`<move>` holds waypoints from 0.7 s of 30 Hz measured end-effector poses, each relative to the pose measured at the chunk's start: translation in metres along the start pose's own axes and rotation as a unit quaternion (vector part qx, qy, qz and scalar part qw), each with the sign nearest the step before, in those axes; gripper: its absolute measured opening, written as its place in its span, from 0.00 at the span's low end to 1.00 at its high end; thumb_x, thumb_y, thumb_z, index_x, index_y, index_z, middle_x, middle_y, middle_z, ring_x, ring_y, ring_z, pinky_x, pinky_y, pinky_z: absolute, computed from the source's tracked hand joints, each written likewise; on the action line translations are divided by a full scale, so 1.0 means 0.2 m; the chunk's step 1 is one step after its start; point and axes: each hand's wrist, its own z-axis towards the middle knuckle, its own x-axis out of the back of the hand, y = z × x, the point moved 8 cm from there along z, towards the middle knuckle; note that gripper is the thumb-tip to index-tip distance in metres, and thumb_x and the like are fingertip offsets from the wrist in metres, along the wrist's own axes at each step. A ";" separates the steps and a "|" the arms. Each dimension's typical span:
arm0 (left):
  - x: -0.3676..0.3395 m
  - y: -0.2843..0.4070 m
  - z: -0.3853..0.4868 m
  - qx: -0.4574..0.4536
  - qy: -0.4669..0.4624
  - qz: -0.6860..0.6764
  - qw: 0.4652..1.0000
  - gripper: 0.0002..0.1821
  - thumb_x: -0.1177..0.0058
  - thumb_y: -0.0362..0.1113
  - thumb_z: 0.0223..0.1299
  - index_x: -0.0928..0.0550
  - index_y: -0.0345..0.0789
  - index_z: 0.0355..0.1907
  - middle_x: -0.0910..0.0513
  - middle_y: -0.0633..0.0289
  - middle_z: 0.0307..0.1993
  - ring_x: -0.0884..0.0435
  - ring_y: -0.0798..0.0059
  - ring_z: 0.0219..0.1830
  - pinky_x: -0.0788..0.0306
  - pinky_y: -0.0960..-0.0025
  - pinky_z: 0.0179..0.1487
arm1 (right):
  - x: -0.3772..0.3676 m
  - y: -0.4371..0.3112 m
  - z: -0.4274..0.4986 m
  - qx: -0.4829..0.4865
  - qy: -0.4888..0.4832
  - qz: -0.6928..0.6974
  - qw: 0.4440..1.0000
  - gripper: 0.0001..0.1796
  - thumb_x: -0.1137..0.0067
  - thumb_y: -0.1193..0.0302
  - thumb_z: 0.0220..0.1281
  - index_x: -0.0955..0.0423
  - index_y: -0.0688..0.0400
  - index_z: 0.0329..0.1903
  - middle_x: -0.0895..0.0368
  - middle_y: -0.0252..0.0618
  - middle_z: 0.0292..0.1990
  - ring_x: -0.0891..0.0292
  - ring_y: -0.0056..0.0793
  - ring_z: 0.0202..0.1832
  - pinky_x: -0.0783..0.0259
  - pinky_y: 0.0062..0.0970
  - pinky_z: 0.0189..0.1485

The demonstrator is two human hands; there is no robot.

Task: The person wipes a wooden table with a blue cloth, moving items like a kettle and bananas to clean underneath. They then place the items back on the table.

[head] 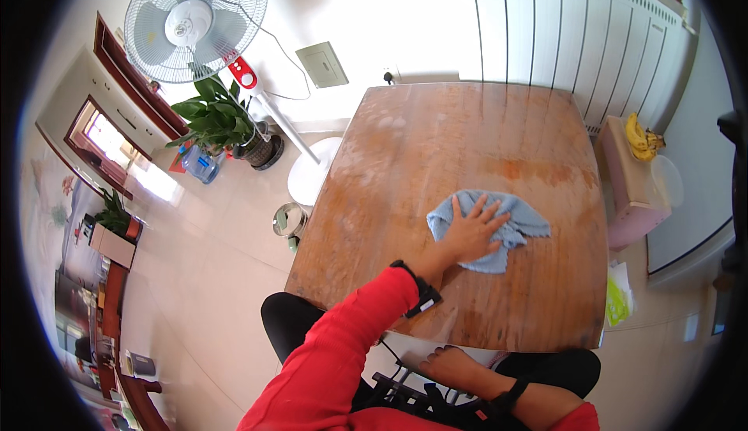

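My left hand (pixel 472 235) lies flat, fingers spread, on a crumpled light blue cloth (pixel 526 215). Under the cloth is a brown wooden table (pixel 397 197) with a glossy top. Wet-looking smears and pale marks show on its surface, and an orange-brown streak runs beyond the cloth. My right hand (pixel 450 367) is low, by the near edge of the table above my lap. Its fingers are curled and their undersides are hidden, so whether it holds anything is unclear. Dark bands are around both wrists, and a small black device sits at the left one.
A white pedestal fan (pixel 190 25) and a potted plant (pixel 254 145) stand on the left, with a water bottle (pixel 200 165) and a round metal container (pixel 289 219) on the floor. Behind the table is a white radiator (pixel 543 28). Bananas (pixel 641 139) lie on a pink cabinet (pixel 634 221) at right.
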 end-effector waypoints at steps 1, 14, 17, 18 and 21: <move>0.00 -0.09 0.04 0.023 -0.012 -0.004 1.000 0.37 0.51 0.58 0.64 0.34 0.50 0.74 0.41 0.60 0.77 0.53 0.52 0.80 0.63 0.14 0.66 | 0.00 0.01 0.00 0.001 -0.003 0.000 1.000 0.07 0.42 0.71 0.57 0.21 0.54 0.39 0.16 0.37 0.35 0.17 0.38 0.40 0.21 0.34 0.41; 0.23 -1.39 -0.49 0.382 -0.056 -0.010 0.922 0.39 0.58 0.62 0.68 0.43 0.54 0.78 0.52 0.62 0.81 0.61 0.53 0.82 0.68 0.15 0.68 | -0.06 0.05 0.00 -0.028 -0.013 0.030 0.999 0.06 0.47 0.71 0.60 0.23 0.53 0.39 0.17 0.38 0.35 0.18 0.40 0.42 0.21 0.35 0.41; 0.27 -1.50 -0.72 0.429 -0.044 -0.018 0.902 0.38 0.57 0.62 0.68 0.43 0.55 0.78 0.51 0.61 0.81 0.60 0.52 0.82 0.67 0.15 0.68 | -0.06 0.05 0.00 -0.037 -0.034 0.031 0.998 0.08 0.49 0.70 0.61 0.24 0.53 0.42 0.17 0.39 0.36 0.19 0.42 0.43 0.20 0.36 0.42; 0.28 -1.51 -0.78 0.440 -0.038 -0.017 0.897 0.38 0.57 0.62 0.68 0.42 0.55 0.78 0.51 0.61 0.81 0.60 0.52 0.82 0.67 0.15 0.68 | -0.06 0.05 0.00 -0.039 -0.037 0.028 0.998 0.09 0.49 0.70 0.61 0.24 0.53 0.43 0.17 0.39 0.36 0.19 0.42 0.44 0.20 0.36 0.42; 0.27 -1.46 -0.89 0.452 -0.019 -0.009 0.892 0.38 0.56 0.62 0.68 0.41 0.54 0.77 0.48 0.60 0.80 0.58 0.51 0.82 0.67 0.16 0.68 | -0.02 0.04 -0.01 -0.030 0.013 -0.015 0.999 0.07 0.44 0.69 0.58 0.19 0.51 0.39 0.15 0.36 0.34 0.16 0.35 0.40 0.22 0.33 0.39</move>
